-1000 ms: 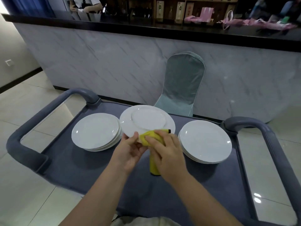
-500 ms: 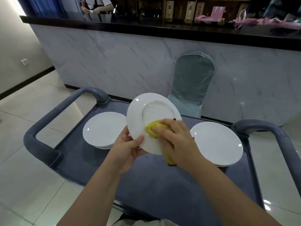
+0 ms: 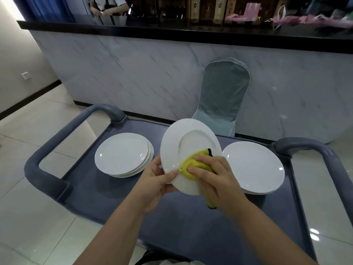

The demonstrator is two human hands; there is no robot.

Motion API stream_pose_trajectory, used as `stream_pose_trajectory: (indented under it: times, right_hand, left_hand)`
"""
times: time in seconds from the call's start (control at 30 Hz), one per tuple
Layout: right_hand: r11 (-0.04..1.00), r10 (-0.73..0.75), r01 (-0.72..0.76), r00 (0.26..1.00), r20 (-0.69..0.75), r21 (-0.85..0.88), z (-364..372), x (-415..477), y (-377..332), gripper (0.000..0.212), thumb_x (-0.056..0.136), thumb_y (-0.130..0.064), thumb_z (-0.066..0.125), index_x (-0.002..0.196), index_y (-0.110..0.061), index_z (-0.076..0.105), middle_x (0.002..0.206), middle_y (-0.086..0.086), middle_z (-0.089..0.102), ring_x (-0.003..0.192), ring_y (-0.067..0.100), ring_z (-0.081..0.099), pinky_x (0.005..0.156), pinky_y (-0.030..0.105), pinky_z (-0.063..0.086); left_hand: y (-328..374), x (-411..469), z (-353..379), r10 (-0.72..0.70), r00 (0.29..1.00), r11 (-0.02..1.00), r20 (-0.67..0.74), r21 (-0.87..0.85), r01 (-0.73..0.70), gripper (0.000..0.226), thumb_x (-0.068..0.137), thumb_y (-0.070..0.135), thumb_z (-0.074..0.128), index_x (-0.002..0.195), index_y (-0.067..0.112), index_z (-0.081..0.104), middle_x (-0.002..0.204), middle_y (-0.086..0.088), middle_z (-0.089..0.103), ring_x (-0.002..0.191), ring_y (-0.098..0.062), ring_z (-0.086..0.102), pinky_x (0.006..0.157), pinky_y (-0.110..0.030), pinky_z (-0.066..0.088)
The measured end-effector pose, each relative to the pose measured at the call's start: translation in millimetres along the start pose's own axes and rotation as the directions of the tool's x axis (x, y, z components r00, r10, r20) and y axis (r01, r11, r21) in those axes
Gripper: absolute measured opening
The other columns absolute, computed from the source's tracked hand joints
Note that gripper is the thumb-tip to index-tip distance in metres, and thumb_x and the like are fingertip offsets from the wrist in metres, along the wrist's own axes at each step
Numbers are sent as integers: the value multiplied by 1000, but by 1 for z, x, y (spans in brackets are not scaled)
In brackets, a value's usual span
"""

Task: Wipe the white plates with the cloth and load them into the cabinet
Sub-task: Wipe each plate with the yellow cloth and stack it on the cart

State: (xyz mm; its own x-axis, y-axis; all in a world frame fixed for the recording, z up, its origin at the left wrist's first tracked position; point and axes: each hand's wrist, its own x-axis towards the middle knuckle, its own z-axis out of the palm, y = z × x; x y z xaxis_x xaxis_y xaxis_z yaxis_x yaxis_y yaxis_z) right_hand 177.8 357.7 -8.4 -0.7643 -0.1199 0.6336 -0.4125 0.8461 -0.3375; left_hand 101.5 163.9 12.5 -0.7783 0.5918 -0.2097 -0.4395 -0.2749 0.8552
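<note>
Pale glossy floor tiles (image 3: 28, 226) are seen around a grey-blue service cart (image 3: 191, 226), behind which a marble-patterned bar front (image 3: 133, 73) is topped by a black ledge. A chair in a pale green cover (image 3: 223, 96) is set against the bar front, just beyond the cart's far edge. A wall socket (image 3: 26, 75) is visible at the left, and pink bags (image 3: 305, 20) are laid on the ledge at the upper right.

Two stacks of white plates are placed on the cart: a left stack (image 3: 122, 153) and a right stack (image 3: 254, 165), well apart from each other. Between them, above the cart and clear of its surface, a single white plate (image 3: 191, 138) is held steeply tilted, with a circular ridge shown on the face turned toward the camera.

The plate is gripped at its lower left rim by the left hand (image 3: 154, 184): the thumb is laid on the near face and the fingers are hidden behind it. A yellow cloth (image 3: 188, 165) is bunched under the curled fingers of the right hand (image 3: 215, 178) and pressed against the lower part of the plate's near face. A black-edged corner of the cloth is seen above the fingers, and a tail of it hangs below the hand. The right stack is partly covered by the right hand and the held plate.
</note>
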Motion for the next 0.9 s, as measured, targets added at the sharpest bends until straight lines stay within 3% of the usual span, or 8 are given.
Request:
stream_pose_trajectory:
  times: [0.13,0.23,0.4,0.5,0.63,0.73,0.8,0.9]
  right_hand:
    - [968,226,-236,969,-103,-91,-28,-16,43,25,95,-12,54,112,-13,72,123,12,60,102,37,54,96,35,39]
    - [928,330,-357,921,-209,-105,-34,20,47,27,90,-3,62,113,-13,71,121,12,62,97,37,53,95,31,35]
    - [988,149,-152,986,-71,-40,-6,15,0,27,95,-20,55,117,-22,70,131,9,57,104,31,49,98,37,39]
    - [993,117,-117,993,8,-28,-25,-31,17,29,101,-23,47,113,-17,72,130,10,57,104,31,51,96,38,42]
    - [915,333,-363,926,-176,-178,-60,-37,58,24,92,-5,57,109,-9,73,121,15,61,98,40,56,96,34,38]
    - [851,440,-494,856,-273,-177,-67,12,64,23,91,-5,61,109,-12,74,118,12,64,93,39,54,92,31,36]
    - [907,320,-363,923,-215,-212,-57,41,48,22,91,-11,61,106,-19,75,118,8,65,89,37,54,87,39,41]
    - [965,36,-32,999,8,-262,-43,54,30,20,89,-17,61,100,-24,76,116,4,66,83,32,54,77,41,45]
  left_hand:
    - [-12,2,3,-62,996,992,69,115,54,58,74,4,69,129,18,53,116,-9,70,104,-30,68,83,-55,57]
    - [-18,9,17,-64,991,980,120,197,40,57,74,3,70,125,21,53,109,-4,72,99,-25,69,73,-47,60]
    - [-14,25,20,-49,994,992,100,121,37,49,74,2,69,119,23,63,110,-12,71,98,-30,70,67,-42,59]
    - [-14,28,12,-89,986,991,145,114,73,54,74,0,67,124,20,59,112,-13,70,98,-31,69,68,-42,59]
    - [-15,30,17,-151,952,975,266,197,100,60,77,0,70,129,25,56,117,-10,69,106,-32,67,72,-44,59]
    - [-19,34,34,-194,926,946,323,311,90,59,76,0,71,124,33,59,114,-9,70,105,-30,68,71,-43,59]
    - [-24,36,48,-191,935,937,300,340,82,59,75,1,71,124,29,57,107,-10,72,98,-29,70,67,-43,59]
    - [-29,41,56,-185,951,965,246,229,129,60,76,-2,72,130,18,52,110,-16,71,99,-35,69,73,-53,59]
